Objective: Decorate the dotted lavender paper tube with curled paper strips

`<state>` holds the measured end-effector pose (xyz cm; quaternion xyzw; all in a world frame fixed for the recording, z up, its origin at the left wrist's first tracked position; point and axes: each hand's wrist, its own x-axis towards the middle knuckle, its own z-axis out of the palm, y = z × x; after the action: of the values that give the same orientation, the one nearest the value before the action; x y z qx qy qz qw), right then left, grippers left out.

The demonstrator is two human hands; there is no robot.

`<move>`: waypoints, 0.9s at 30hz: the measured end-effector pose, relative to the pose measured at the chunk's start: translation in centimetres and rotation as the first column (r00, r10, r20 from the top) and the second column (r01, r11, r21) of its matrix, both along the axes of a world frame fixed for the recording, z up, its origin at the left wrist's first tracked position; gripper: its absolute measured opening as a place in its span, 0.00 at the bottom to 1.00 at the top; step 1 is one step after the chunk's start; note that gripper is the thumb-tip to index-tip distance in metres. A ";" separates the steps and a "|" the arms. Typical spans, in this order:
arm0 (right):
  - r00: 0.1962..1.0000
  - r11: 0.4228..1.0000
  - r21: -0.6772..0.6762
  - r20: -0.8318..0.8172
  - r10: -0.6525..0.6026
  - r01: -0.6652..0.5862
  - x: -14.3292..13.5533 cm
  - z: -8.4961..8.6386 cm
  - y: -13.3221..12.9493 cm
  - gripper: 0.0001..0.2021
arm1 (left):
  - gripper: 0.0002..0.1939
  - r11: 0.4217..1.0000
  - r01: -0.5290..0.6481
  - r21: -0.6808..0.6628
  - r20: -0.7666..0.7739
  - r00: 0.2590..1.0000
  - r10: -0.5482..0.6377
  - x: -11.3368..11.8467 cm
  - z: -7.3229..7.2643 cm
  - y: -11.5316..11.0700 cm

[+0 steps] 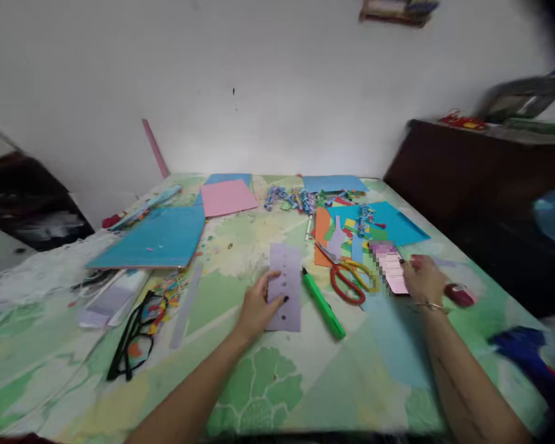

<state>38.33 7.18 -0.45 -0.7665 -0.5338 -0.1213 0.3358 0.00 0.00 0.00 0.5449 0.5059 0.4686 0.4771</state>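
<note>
My left hand [255, 303] rests on the left side of a purple paper strip [290, 290] marked with a column of dark dots. Its thumb and index finger lie apart on the paper. To the strip's right is a green marker [324, 305], its dark tip pointing away from me. My right hand [424, 277], slightly blurred, is at the right edge of a phone [391, 265] with a lit pink screen; a fingertip reaches its edge and the fingers look apart. Scissors with red and yellow handles [346, 280] lie between marker and phone. A dark red object [460, 294] sits beside my right wrist.
Black glasses [132, 339] and a thin pale strip [186, 306] lie left. Blue sheets [152, 237], a pink sheet [229, 197], curled paper pieces [300, 198] and orange paper [322, 231] cover the back. A blue tool [520, 348] is at right. A wall closes the far side.
</note>
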 end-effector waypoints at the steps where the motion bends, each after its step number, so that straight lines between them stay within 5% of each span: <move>1: 1.000 1.000 0.025 0.022 -0.003 0.002 -0.3 0.2 0.0 0.14 | 0.24 1.000 -0.001 0.012 0.022 1.000 0.001 0.0 0.1 0.0; 4: 0.996 0.993 0.081 0.047 0.081 -0.084 -2.1 1.1 -0.4 0.12 | 0.25 0.999 0.000 0.053 0.079 0.997 -0.004 0.1 0.5 -0.1; 7: 0.948 0.940 0.130 0.015 0.317 -0.316 -5.9 2.3 -1.5 0.12 | 0.25 0.995 0.008 0.101 0.125 0.992 -0.021 0.1 0.6 -0.2; 9: 0.856 0.857 0.100 -0.065 0.512 -0.505 -9.2 3.0 -2.7 0.11 | 0.24 0.993 0.019 0.116 0.156 0.987 -0.038 0.0 0.7 -0.2; 14: 0.631 0.661 0.043 -0.258 0.732 -0.749 -15.9 3.2 -5.2 0.13 | 0.23 0.989 -0.009 0.147 0.183 0.983 -0.018 -0.3 0.7 0.3; 17: 0.583 0.609 0.030 -0.254 0.772 -0.793 -16.8 2.2 -5.6 0.11 | 0.21 0.983 -0.049 0.174 0.155 0.988 0.022 -0.6 0.6 0.7; 27: 0.579 0.621 0.089 -0.281 0.766 -0.779 -16.1 0.8 -5.2 0.06 | 0.18 0.967 -0.106 0.232 0.075 0.993 0.091 -1.5 -0.3 1.7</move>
<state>22.24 1.98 0.40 -0.4741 -0.7605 0.1631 0.4127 -1.51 1.66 -0.32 0.5567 0.4575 0.5657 0.4010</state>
